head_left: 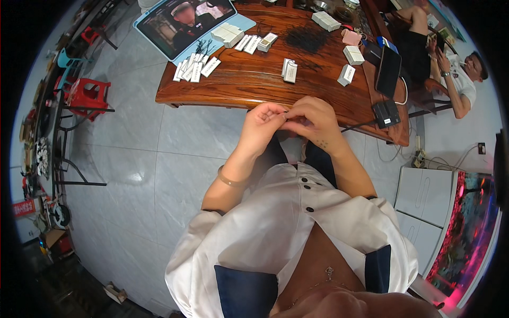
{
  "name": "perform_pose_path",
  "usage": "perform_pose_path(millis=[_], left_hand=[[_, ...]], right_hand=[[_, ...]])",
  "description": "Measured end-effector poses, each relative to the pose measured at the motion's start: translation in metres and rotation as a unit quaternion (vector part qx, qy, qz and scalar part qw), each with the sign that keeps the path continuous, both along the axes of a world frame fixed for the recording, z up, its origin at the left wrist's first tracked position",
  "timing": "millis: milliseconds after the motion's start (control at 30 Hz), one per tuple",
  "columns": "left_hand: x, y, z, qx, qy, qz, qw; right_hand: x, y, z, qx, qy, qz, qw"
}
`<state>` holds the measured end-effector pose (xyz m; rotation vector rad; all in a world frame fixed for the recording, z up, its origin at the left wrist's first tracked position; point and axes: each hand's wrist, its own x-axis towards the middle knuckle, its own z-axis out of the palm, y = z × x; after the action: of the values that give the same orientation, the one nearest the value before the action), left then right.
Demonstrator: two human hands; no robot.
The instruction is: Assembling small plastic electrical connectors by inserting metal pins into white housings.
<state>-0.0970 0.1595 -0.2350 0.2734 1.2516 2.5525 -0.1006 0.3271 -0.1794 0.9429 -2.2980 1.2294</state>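
Observation:
Close to the front edge of the wooden table, my left hand (261,125) and my right hand (318,121) meet fingertip to fingertip. Both are closed in a pinch around something small and dark that is too tiny to name. Just beyond them lie a couple of white tags (289,71) on the tabletop. Farther back is a tangled heap of thin black strings (306,39). To the left, several white tags with black strings (195,69) are spread in a fan.
On the wooden table (238,87) stand a tablet playing video (183,24), stacks of white cards (228,35), a dark phone-like screen (388,71) and a black box (386,114). A seated person (458,79) is at the right. A red stool (89,98) stands left; a white cabinet (424,191) is lower right.

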Motion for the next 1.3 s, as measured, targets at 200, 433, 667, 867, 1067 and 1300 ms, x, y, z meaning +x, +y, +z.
perform_pose_path(millis=[200,433,667,867,1067,1300], left_hand=[[0.000,0.003,0.001,0.064,-0.049,-0.011,0.997],[-0.001,0.005,-0.001,0.128,-0.069,0.005,0.989],[0.001,0.010,0.004,0.018,-0.075,0.013,0.997],[0.000,0.014,-0.001,-0.032,-0.033,0.038,0.998],[0.000,0.015,0.001,-0.049,-0.006,0.033,0.998],[0.000,0.015,-0.005,-0.137,0.131,0.087,0.978]], right_hand=[[-0.007,0.004,-0.007,-0.021,0.020,-0.046,0.999],[-0.006,0.002,-0.008,-0.124,-0.159,-0.030,0.979],[-0.015,0.009,-0.014,-0.209,-0.189,-0.058,0.958],[-0.012,0.009,-0.017,-0.220,-0.215,-0.041,0.951],[-0.011,0.011,-0.027,-0.267,-0.292,0.007,0.918],[-0.006,0.009,-0.027,-0.413,-0.418,0.141,0.797]])
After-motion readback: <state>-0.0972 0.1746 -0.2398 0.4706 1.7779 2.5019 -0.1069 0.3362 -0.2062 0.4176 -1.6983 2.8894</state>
